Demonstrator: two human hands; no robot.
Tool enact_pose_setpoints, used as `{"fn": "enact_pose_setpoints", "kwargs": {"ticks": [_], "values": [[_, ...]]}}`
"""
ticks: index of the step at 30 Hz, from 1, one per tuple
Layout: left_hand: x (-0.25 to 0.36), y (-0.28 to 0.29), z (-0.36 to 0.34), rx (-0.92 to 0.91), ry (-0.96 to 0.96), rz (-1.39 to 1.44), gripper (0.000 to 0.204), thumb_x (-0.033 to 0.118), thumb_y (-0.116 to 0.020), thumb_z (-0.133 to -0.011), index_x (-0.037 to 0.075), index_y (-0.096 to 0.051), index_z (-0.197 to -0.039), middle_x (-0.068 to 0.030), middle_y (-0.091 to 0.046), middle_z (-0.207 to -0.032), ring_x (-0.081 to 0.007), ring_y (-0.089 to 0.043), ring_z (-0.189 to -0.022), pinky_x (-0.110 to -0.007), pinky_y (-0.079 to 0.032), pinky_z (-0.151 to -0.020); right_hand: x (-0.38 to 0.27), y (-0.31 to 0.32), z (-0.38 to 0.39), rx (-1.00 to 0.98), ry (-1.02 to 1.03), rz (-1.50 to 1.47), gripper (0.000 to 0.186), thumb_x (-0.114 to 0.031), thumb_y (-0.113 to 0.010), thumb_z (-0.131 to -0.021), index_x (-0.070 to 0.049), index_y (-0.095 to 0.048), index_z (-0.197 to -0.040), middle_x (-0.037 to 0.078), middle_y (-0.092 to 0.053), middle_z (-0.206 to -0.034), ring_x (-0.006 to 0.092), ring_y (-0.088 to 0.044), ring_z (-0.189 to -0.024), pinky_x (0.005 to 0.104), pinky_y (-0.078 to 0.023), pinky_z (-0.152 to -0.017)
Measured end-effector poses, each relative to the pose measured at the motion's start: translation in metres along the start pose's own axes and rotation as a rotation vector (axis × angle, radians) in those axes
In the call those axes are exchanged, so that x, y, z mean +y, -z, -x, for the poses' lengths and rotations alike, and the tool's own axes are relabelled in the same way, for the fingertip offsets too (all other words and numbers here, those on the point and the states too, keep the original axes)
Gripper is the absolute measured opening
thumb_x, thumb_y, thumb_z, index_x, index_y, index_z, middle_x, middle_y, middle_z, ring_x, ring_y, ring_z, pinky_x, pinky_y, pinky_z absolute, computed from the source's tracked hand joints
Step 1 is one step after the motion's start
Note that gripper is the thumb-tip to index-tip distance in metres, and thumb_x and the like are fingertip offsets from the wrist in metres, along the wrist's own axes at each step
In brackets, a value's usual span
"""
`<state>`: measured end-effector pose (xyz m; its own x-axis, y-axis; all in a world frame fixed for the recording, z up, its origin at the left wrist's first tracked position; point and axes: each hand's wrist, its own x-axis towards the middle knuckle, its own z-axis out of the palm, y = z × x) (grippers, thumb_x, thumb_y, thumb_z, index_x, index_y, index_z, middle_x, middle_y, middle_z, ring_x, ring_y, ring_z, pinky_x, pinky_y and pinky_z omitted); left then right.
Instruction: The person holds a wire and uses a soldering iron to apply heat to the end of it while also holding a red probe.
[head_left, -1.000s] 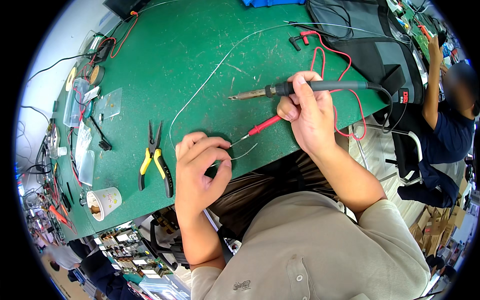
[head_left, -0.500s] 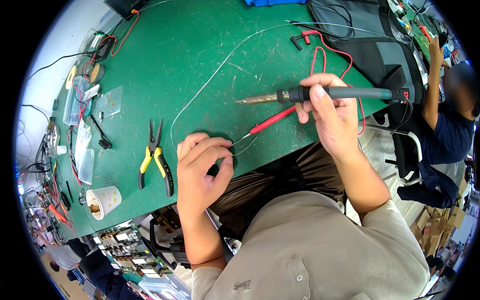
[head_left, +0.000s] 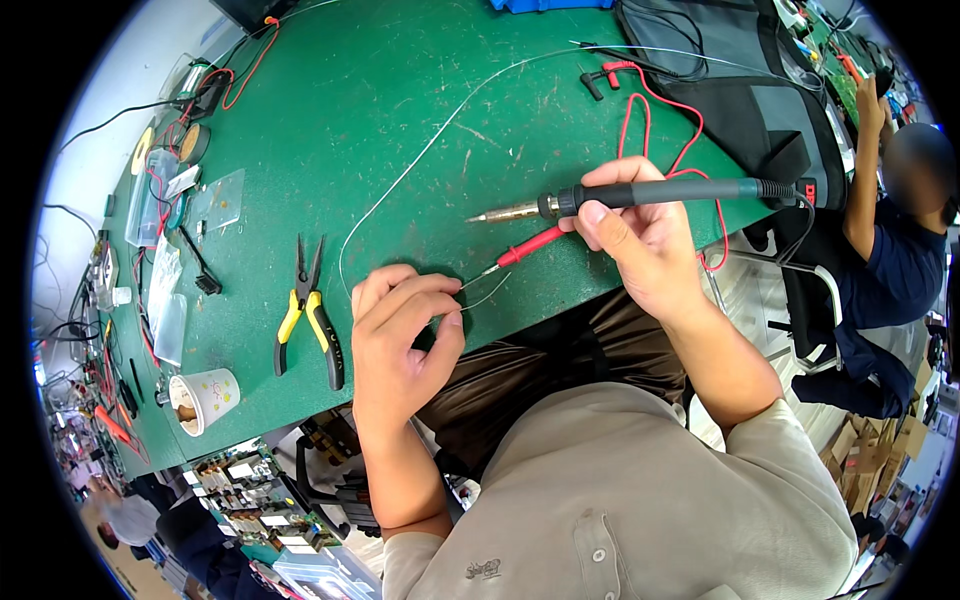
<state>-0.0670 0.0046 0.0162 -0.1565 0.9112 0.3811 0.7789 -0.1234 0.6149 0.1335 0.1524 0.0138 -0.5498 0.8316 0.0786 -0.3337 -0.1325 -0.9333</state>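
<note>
My right hand [head_left: 648, 245] is closed round the dark handle of a soldering iron [head_left: 520, 211], its metal tip pointing left above the table. Below the iron, a red test probe [head_left: 533, 245] reaches from beneath my right fingers toward my left hand [head_left: 405, 335]. The left fingers are bent together round a thin solder wire [head_left: 410, 170], whose free end curls out beside the probe's metal tip. That tip ends at my left fingertips; whether they touch it I cannot tell. Left of this hand lie long-nose pliers [head_left: 311, 315] with yellow and black handles, jaws apart.
A paper cup [head_left: 206, 400] stands by the green table's [head_left: 330, 130] left front edge. Plastic boxes, bags and cables crowd the left side. A black bag [head_left: 735, 110] and red and black test leads [head_left: 697, 110] lie at the right back. Another person [head_left: 895, 230] sits at far right.
My right hand has come slightly down and left, bringing the soldering iron's tip nearer the red probe. My left hand has barely moved.
</note>
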Motion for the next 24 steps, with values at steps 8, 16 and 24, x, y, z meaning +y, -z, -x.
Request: {"fn": "enact_pose_setpoints", "kwargs": {"ticks": [8, 16, 24], "values": [[0.002, -0.001, 0.008, 0.041, 0.063, 0.032, 0.011, -0.002, -0.064, -0.065, 0.005, -0.061, -0.074, -0.0062, -0.072, -0.093, -0.0264, -0.060, -0.091, -0.037, -0.042, -0.085, 0.003, 0.001, 0.007, 0.025, -0.021, -0.016, 0.018, -0.002, -0.062, -0.092, 0.001, -0.051, -0.106, 0.003, -0.057, -0.087, 0.0043, -0.052, -0.075, 0.0196, -0.044, -0.065], [-0.003, -0.001, 0.006, 0.049, 0.089, 0.074, 0.011, -0.003, -0.062, -0.067, 0.004, -0.060, -0.076, -0.0072, -0.070, -0.089, -0.0278, -0.061, -0.090, -0.037, -0.045, -0.084, 0.004, 0.003, 0.006, 0.023, -0.027, -0.011, 0.015, -0.001, -0.061, -0.091, 0.000, -0.051, -0.102, 0.001, -0.056, -0.082, 0.0035, -0.050, -0.071, 0.0194, -0.040, -0.060], [-0.005, 0.003, -0.001, 0.022, 0.077, 0.076, 0.011, -0.004, -0.062, -0.068, 0.001, -0.060, -0.078, -0.0097, -0.068, -0.087, -0.0294, -0.061, -0.087, -0.037, -0.048, -0.080, 0.004, 0.002, 0.006, 0.053, -0.027, 0.014, 0.013, 0.001, -0.061, -0.089, -0.002, -0.052, -0.097, -0.002, -0.054, -0.077, 0.0010, -0.045, -0.064, 0.0184, -0.034, -0.053]]}}
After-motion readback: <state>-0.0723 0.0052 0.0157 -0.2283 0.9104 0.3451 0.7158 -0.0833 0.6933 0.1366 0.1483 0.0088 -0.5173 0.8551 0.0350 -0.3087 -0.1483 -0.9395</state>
